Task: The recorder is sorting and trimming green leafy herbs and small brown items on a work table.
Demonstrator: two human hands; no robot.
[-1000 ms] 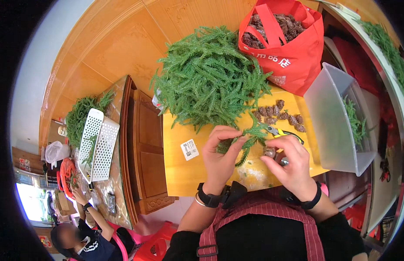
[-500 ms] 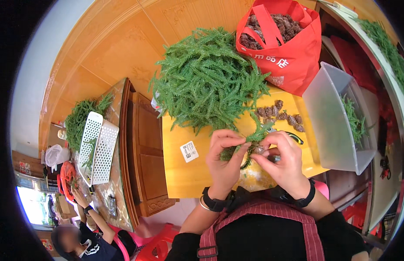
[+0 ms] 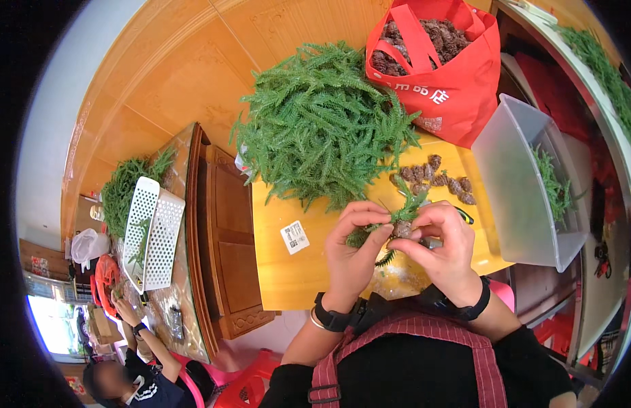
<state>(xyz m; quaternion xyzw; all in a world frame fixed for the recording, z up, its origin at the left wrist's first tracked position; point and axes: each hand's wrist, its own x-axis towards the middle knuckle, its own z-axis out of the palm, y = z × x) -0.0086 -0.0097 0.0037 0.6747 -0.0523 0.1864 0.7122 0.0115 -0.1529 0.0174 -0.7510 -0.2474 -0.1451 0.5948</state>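
Note:
Above the near part of the yellow table, both hands meet at one green artificial pine sprig. My left hand is closed, pinching the sprig between thumb and fingers. My right hand is closed too, its thumb and fingertips on a small brown pine cone that sits against the sprig's middle. Just beyond my hands lie several loose pine cones. A tool with a dark handle is partly hidden behind my right hand.
A large heap of pine sprigs fills the table's far side. Beside it stands a red bag full of pine cones. A translucent bin holding sprigs is at right. At left, a person works near a white perforated basket.
The pine cone now shows more plainly against the sprig as my fingers shift slightly around it. Both hands stay in nearly the same place.

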